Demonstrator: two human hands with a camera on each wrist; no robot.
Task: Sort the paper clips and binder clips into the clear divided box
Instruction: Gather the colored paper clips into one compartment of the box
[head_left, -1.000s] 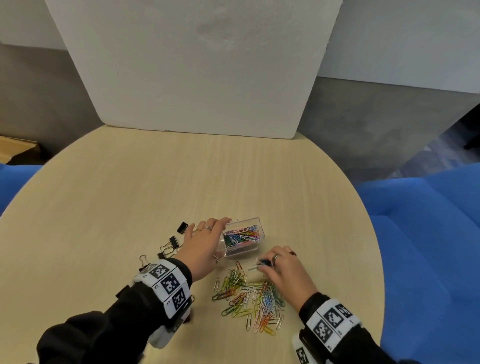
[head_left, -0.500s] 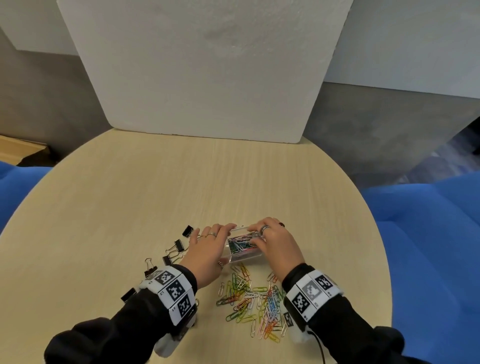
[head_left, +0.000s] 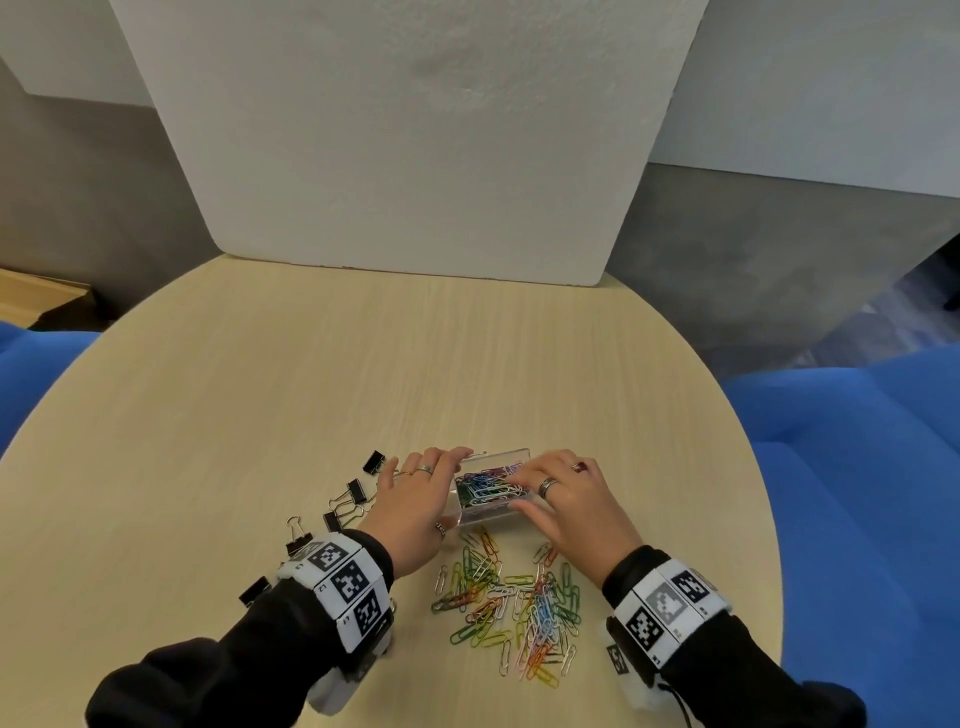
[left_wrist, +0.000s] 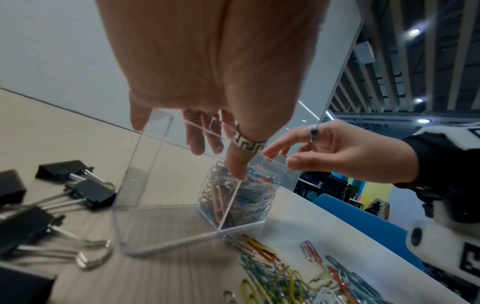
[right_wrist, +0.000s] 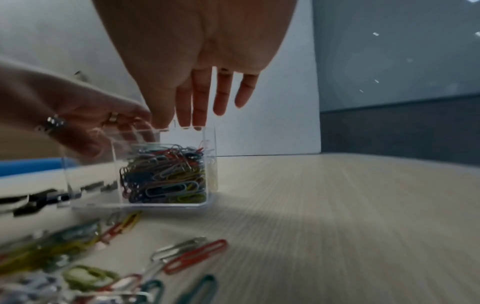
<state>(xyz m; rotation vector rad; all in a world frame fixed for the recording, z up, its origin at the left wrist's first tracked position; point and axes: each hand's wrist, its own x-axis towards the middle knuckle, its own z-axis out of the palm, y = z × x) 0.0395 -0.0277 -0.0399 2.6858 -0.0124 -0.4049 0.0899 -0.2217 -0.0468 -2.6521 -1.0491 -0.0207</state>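
Since a second ago, the right hand (head_left: 566, 499) has been moved from the loose paper clips (head_left: 519, 613) to the clear divided box (head_left: 488, 512) on the surface, fingers extended over its filled right compartment. Clips should be released low; the left hand (head_left: 415, 506) steadies the box, fingers over its rim.

Box (head_left: 488, 512) mid-table (head_left: 363, 364); binder clips (head_left: 353, 493) left, paper clips (head_left: 514, 613) before (some inside).

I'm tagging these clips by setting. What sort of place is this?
Probably an open office or meeting area: a round wooden table, blue upholstered seating beside it, and an exposed beam ceiling with spotlights.
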